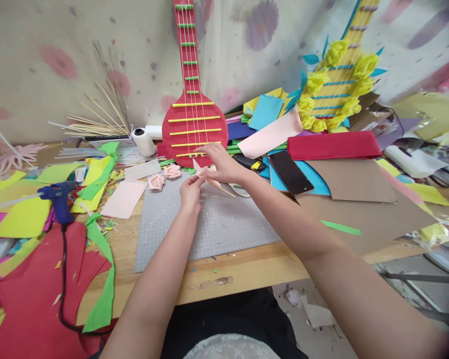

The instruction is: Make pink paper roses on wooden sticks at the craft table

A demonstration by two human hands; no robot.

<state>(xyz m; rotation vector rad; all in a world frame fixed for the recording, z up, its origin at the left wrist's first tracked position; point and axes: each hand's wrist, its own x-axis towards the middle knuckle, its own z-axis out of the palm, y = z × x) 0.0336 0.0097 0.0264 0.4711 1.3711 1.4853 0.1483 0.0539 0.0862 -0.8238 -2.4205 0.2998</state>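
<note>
My left hand [192, 193] pinches a small pale pink paper piece [197, 166] above the grey cutting mat [164, 224]. From the right, my right hand [224, 167] meets it, its thumb at the same paper and its upper fingers stretched over it. A thin wooden stick with pink paper [221, 188] shows just below the right hand. Scissors [241, 190] lie partly behind my right wrist. Left of the hands, two pink paper roses [156, 182] sit at the mat's back edge. Pale pink paper sheets [124, 199] lie farther left.
A red paper-covered lute shape [194, 124] leans at the back. Yellow-flowered lute [333, 89] stands at back right. A phone [291, 172] rests on blue card. At left are a blue glue gun [62, 199], its cord and red paper [30, 294]. Brown cardboard [359, 214] covers the right side.
</note>
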